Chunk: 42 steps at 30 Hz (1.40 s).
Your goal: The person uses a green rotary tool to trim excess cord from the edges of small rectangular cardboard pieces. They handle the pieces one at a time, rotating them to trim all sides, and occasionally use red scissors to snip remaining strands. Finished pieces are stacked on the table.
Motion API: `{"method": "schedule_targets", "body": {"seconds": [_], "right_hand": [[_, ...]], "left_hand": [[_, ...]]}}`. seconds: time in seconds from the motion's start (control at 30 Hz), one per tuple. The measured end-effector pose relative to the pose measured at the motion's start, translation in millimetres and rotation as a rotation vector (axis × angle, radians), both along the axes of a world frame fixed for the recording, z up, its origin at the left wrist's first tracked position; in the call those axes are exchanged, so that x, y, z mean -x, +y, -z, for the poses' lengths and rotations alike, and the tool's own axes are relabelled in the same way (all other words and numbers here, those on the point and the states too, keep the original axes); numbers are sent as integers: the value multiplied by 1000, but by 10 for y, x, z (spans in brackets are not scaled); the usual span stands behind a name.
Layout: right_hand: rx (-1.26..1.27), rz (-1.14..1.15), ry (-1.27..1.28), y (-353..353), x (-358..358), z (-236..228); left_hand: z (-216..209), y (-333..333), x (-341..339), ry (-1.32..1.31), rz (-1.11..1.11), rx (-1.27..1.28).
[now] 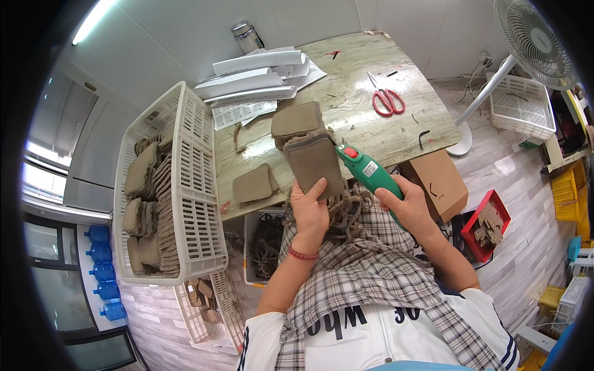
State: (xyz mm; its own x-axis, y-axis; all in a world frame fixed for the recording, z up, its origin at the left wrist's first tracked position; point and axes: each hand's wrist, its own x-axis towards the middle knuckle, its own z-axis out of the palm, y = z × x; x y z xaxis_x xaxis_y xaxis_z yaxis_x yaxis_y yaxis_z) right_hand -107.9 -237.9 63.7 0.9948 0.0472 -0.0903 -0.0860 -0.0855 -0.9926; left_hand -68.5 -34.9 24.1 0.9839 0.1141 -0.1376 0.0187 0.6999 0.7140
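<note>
My left hand (310,213) grips the near end of a brown rectangular fabric pad (314,162) with rounded corners, thumb on top. My right hand (408,205) is wrapped round a green handheld electric cutter (374,175) with a red button. The cutter's head is at the pad's right edge; whether its blade touches the fabric I cannot tell. Just beyond lies another brown pad (296,120) with frayed edges, partly overlapped by the held one. A loose brown fabric piece (252,185) rests flat on the table to the left. Frayed trimmings (348,213) hang at my lap below the pad.
Red-handled scissors (388,102), papers (247,86) and a flask (246,37) are on the wooden table (359,62). A white crate (201,185) of brown pads stands left. A cardboard box (439,179), a red tray (495,210) and a fan (538,43) are right.
</note>
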Motion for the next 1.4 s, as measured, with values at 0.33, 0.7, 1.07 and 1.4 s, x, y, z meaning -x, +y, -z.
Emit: {"method": "schedule_targets", "body": {"seconds": [0.33, 0.7, 1.07, 1.4], "right_hand": [[57, -94, 2, -237, 56, 18], [386, -200, -131, -339, 97, -77], [299, -181, -28, -157, 112, 29], [122, -291, 144, -214, 49, 44]], "left_hand": [[-183, 453, -39, -58, 176, -286], [-256, 732, 6, 48, 400, -469], [-114, 658, 136, 135, 496, -429], [-237, 941, 21, 208, 733, -632]]}}
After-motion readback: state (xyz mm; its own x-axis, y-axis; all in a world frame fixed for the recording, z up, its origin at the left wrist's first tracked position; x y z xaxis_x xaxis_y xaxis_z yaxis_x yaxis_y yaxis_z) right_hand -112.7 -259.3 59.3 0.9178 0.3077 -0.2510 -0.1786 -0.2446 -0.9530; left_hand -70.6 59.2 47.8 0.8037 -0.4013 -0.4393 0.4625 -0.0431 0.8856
